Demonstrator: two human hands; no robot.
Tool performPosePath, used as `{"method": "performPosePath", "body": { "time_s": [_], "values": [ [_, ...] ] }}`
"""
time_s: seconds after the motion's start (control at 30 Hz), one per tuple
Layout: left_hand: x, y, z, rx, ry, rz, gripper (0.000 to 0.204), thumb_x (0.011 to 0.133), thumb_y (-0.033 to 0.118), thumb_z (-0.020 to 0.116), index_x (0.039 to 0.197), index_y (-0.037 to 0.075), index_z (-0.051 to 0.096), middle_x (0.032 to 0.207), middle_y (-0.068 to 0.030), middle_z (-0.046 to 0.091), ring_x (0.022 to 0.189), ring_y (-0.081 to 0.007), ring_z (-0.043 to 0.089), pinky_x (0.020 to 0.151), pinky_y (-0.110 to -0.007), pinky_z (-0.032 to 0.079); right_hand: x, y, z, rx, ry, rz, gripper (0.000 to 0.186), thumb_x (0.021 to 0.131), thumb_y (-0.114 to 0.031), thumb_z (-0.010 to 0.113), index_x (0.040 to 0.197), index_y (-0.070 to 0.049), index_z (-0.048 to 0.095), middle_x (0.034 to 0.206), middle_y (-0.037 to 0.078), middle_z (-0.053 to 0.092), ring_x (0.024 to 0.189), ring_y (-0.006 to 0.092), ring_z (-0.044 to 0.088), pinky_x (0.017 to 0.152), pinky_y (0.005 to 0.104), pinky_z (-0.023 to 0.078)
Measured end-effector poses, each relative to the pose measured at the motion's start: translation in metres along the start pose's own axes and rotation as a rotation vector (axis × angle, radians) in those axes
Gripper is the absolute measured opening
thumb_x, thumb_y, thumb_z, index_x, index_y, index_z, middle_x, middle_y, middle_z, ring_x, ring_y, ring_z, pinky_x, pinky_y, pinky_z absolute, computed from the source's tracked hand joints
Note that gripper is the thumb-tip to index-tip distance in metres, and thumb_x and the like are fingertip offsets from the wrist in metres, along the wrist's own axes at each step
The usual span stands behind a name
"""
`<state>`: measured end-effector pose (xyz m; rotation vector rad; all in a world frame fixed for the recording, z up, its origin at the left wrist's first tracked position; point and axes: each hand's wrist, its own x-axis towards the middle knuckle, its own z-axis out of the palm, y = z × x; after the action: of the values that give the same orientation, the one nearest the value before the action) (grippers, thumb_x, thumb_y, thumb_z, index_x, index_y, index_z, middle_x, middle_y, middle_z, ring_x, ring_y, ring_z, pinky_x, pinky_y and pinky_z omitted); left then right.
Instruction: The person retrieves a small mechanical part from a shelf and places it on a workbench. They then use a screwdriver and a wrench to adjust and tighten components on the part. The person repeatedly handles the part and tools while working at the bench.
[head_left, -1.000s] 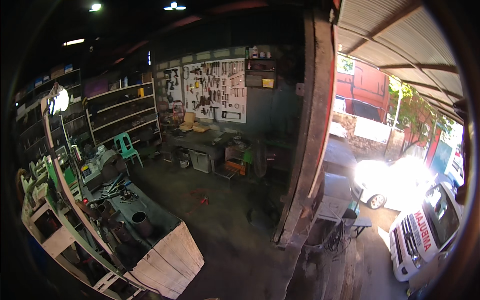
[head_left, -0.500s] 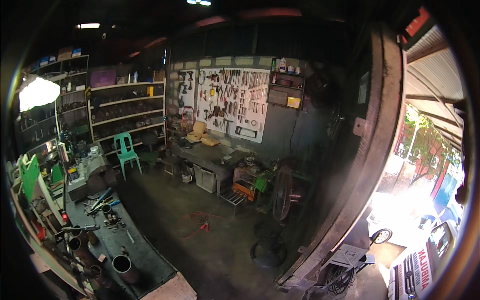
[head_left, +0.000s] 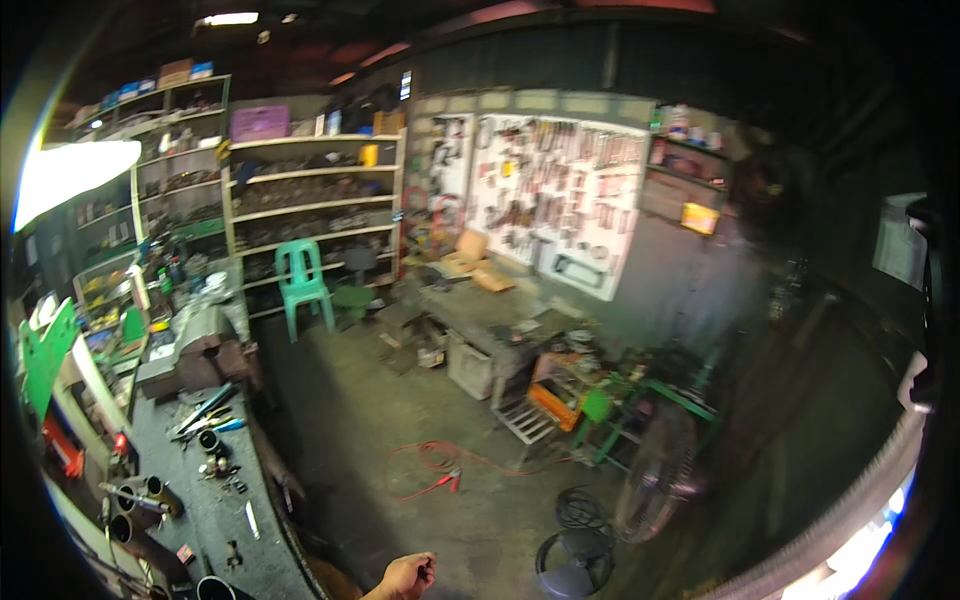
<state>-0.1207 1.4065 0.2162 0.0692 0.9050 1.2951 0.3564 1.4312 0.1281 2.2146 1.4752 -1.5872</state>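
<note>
My left hand [head_left: 405, 577] comes in at the lower edge, just right of the dark workbench [head_left: 222, 490]. Its fingers are curled closed; a small dark spot shows at them, too small to name. My right hand is out of the picture. On the bench nearest my left hand, a wide metal pipe [head_left: 215, 588] is cut off by the lower edge. Behind it lie a pale flat strip [head_left: 252, 520] and a small dark metal part [head_left: 233, 553]. Farther back, blue-handled pliers [head_left: 230, 424] lie among several hand tools.
A red cable [head_left: 437, 456] lies coiled on the floor. A pedestal fan [head_left: 655, 475] and a steering wheel [head_left: 575, 562] are at the right. Behind stand a green plastic chair [head_left: 302, 280], loaded shelves [head_left: 315, 235] and a tool board [head_left: 555, 190]. A bench vise [head_left: 205, 345] sits at the left.
The view has swung right to left and closer to the bench, so the doorway and outside vehicle have mostly left the right side. My left hand has come into view.
</note>
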Motion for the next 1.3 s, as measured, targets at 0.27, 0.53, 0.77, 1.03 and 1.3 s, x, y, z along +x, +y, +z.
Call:
{"method": "performPosePath", "body": {
  "time_s": [0.27,0.53,0.77,1.03,1.3],
  "values": [
    [0.055,0.07,-0.054,-0.182,0.282,0.13,0.015,0.114,0.016,0.07,0.115,0.002,0.075,0.095,-0.0041,0.071,0.084,-0.0148,0.066,0.074,-0.032,0.058,0.208,-0.146,-0.074,-0.382,-0.109,0.05,0.065,0.11,-0.059,0.058,0.147,-0.008,0.075,0.153,0.022,0.071,0.148,0.0361,0.064,0.124,0.0484,0.049],
    [0.158,0.21,-0.112,-0.38,0.455,0.08,0.038,0.119,0.044,0.059,0.102,0.012,0.067,0.084,0.0009,0.059,0.072,-0.0139,0.051,0.066,-0.031,0.045,0.398,-0.387,-0.019,-0.686,-0.089,-0.252,0.065,0.11,-0.059,0.059,0.147,-0.008,0.075,0.155,0.021,0.07,0.146,0.04,0.066,0.124,0.0496,0.049],
    [0.289,0.442,-0.08,-0.221,0.402,0.234,0.026,0.115,0.028,0.068,0.094,0.014,0.063,0.08,0.0021,0.055,0.07,-0.0137,0.049,0.065,-0.032,0.043,0.457,-0.548,0.077,-0.606,-0.409,-0.676,0.059,0.113,-0.049,0.065,0.136,0.005,0.076,0.14,0.026,0.076,0.123,0.0379,0.071,0.104,0.0487,0.057],
    [0.437,0.628,-0.11,-0.128,0.416,0.242,0.027,0.113,0.029,0.075,0.093,0.014,0.065,0.08,0.0024,0.057,0.069,-0.014,0.052,0.064,-0.032,0.047,0.489,-0.768,0.075,-0.174,-0.285,0.059,0.059,0.11,-0.053,0.063,0.137,-0.002,0.076,0.134,0.023,0.078,0.127,0.0378,0.074,0.109,0.0509,0.057],
    [0.523,0.717,-0.164,-0.283,0.787,0.163,0.034,0.11,0.036,0.079,0.085,0.02,0.062,0.073,0.0025,0.057,0.062,-0.0151,0.052,0.057,-0.031,0.043,0.69,-0.934,0.051,-1.007,-0.407,-0.179,0.071,0.113,-0.064,0.05,0.151,-0.007,0.07,0.149,0.021,0.073,0.136,0.0417,0.071,0.117,0.0525,0.054]
  ]
}}
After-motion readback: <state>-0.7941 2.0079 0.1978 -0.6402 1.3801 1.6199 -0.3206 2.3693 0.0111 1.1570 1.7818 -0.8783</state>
